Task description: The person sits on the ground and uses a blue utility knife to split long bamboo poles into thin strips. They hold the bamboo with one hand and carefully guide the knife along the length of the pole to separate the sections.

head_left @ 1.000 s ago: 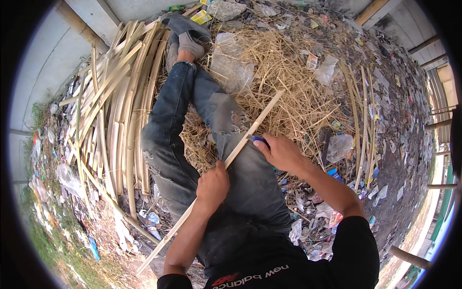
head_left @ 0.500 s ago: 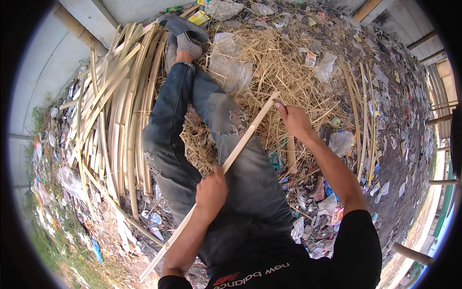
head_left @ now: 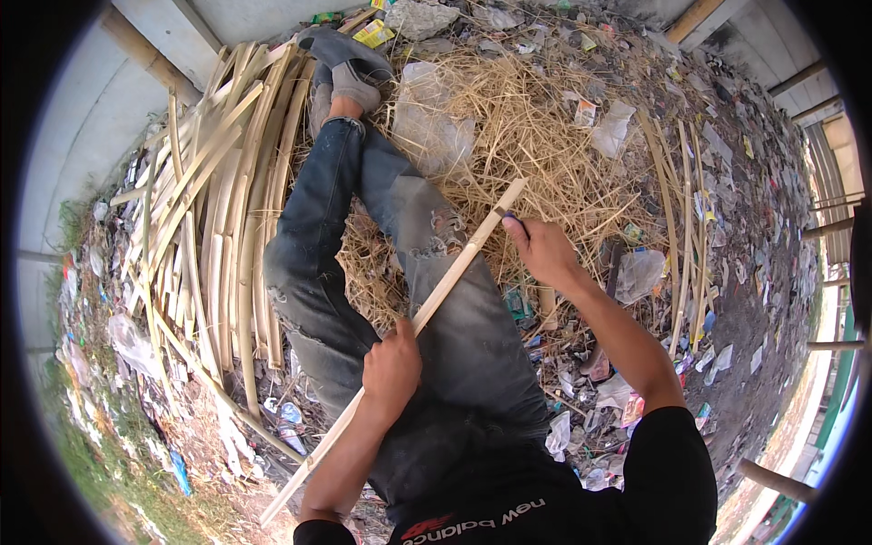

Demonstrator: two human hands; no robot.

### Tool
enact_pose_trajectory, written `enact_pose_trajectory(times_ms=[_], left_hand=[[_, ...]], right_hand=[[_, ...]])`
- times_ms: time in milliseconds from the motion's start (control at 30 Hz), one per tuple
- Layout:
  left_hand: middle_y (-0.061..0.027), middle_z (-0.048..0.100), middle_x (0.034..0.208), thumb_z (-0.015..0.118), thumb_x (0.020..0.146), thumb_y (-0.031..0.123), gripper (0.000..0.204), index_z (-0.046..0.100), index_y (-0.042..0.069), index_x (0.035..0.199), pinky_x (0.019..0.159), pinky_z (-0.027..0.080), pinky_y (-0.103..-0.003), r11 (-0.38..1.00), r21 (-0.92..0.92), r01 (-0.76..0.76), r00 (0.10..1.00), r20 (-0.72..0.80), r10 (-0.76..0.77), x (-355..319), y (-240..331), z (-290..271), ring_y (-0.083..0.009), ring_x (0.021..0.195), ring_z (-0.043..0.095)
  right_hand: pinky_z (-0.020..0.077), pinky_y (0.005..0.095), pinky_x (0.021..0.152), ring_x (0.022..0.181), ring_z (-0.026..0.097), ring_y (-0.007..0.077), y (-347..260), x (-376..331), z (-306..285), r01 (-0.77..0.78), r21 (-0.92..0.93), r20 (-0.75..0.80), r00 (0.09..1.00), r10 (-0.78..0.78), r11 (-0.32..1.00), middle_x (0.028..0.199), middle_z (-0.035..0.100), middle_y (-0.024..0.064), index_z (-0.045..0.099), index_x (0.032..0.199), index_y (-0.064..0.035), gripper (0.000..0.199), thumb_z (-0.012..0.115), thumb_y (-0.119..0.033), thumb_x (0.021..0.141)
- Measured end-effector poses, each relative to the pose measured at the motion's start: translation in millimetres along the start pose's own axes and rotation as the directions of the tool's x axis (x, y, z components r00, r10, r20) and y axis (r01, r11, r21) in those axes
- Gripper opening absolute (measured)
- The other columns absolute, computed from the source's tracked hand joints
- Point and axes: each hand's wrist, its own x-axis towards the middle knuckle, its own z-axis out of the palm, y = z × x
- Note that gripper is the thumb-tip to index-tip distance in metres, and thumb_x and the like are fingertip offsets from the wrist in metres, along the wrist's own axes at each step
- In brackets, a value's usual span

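Observation:
A long pale bamboo strip (head_left: 463, 263) lies slantwise across my thigh, from beside my left forearm up to the straw pile. My left hand (head_left: 392, 368) is closed round its middle. Near its far end, my right hand (head_left: 545, 250) is closed on a small dark knife (head_left: 505, 214), whose blade rests against the strip's edge. Most of the knife is hidden in my fist. Under the far end spreads a heap of thin bamboo shavings (head_left: 527, 118).
A large stack of split bamboo strips (head_left: 218, 245) lies to the left of my legs. Several more strips (head_left: 679, 218) lie at the right. Litter and plastic scraps (head_left: 636, 277) cover the ground. A pale wall (head_left: 82, 154) stands at the left.
My right hand with the knife has slid a little down the strip, toward my body. My left hand and the strip have shifted only slightly.

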Motion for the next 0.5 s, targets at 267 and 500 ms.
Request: enact_pose_trajectory(times_ms=[267,500], left_hand=[[-0.0284,0.068,0.078,0.059,0.097,0.015,0.018,0.057,0.0,0.107,0.073,0.054,-0.061,0.964,-0.264,0.008,0.998,0.065,0.009,-2.6,-13.0,-20.6,-0.0515,0.076,0.068],[-0.0317,0.069,0.083,0.059,0.097,0.017,0.019,0.062,0.0,0.105,0.078,0.052,-0.063,0.922,-0.388,-0.017,0.994,0.09,0.056,5.6,-28.8,-13.8,-0.0541,0.084,0.067]], right_hand=[[0.0519,0.0524,0.06,0.061,0.065,0.0441,22.4,34.5,-10.1,-0.117,-0.006,-0.007,0.993,0.117,0.993,0.063,0.063,0.0228,0.069,0.083,0.0008,0.067,0.042,-0.054,0.109],[0.0506,0.0534,0.062,0.061,0.064,0.0449,-26.6,-20.7,18.3,0.264,-0.107,0.184,0.953,-0.242,0.959,0.059,0.06,0.0267,0.066,0.072,0.0044,0.075,0.042,-0.057,0.108]])
